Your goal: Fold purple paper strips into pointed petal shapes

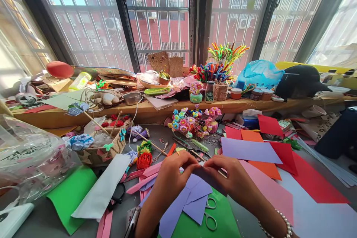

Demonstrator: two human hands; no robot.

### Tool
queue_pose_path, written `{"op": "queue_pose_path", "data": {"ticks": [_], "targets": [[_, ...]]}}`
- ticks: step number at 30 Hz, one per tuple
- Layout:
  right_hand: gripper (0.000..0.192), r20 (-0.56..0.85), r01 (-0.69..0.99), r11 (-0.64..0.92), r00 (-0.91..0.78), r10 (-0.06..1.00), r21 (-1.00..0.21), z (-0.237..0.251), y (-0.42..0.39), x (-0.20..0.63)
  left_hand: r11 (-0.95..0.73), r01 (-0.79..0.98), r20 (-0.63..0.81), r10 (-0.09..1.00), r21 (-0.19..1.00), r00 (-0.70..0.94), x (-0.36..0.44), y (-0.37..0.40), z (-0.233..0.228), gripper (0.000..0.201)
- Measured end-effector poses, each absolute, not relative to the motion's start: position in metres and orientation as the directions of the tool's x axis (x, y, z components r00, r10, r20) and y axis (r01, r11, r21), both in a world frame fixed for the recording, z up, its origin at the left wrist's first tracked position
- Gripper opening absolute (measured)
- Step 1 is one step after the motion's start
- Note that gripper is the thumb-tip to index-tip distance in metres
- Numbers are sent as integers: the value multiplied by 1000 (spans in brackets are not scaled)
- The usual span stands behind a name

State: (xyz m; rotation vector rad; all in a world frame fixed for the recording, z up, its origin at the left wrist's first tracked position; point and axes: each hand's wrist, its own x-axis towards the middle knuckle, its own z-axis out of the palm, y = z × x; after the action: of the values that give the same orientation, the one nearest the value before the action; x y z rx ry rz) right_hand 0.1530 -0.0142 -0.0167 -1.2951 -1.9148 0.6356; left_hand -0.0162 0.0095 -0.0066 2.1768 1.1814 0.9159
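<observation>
Both my hands meet in the middle of the head view, over the desk. Thumb and fingers of my left hand [178, 169] pinch a small piece of purple paper [208, 177] at its top edge. From the other side my right hand [230, 173] pinches the same edge, fingertips almost touching the left ones. A thin wooden stick shows behind the fingers; whether it is held, I cannot tell. Below lie cut purple paper pieces [196, 206] on a green sheet [223, 215], with the light handles of scissors [211, 221] beside them.
Red, orange, pink and lilac sheets [248, 150] overlap at the right. Crocheted flowers [189, 121] stand behind my hands. On the left are a clear plastic bag [30, 156], a white sheet [104, 189] and paper flowers [144, 160]. A cluttered wooden ledge [156, 113] runs below the windows.
</observation>
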Motion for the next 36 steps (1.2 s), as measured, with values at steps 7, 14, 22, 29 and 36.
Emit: {"op": "queue_pose_path", "data": {"ticks": [7, 14, 22, 29, 36], "targets": [[16, 306, 594, 388, -239, 922, -705, -15, -14, 155, -498, 563, 289, 859, 659, 422, -22, 10, -3, 12], [15, 325, 637, 416, -263, 909, -649, -17, -17, 152, -575, 609, 294, 813, 547, 503, -17, 10, -9, 16], [15, 341, 676, 415, -248, 907, -610, -14, -13, 160, -553, 642, 334, 833, 531, 441, -27, 12, -3, 16], [17, 350, 778, 316, -133, 927, -543, -15, -4, 186, -448, 724, 414, 877, 525, 242, -49, 18, 3, 17], [14, 381, 626, 402, -177, 908, -668, -15, -10, 165, -501, 645, 360, 865, 577, 350, -32, 11, 2, 16]]}}
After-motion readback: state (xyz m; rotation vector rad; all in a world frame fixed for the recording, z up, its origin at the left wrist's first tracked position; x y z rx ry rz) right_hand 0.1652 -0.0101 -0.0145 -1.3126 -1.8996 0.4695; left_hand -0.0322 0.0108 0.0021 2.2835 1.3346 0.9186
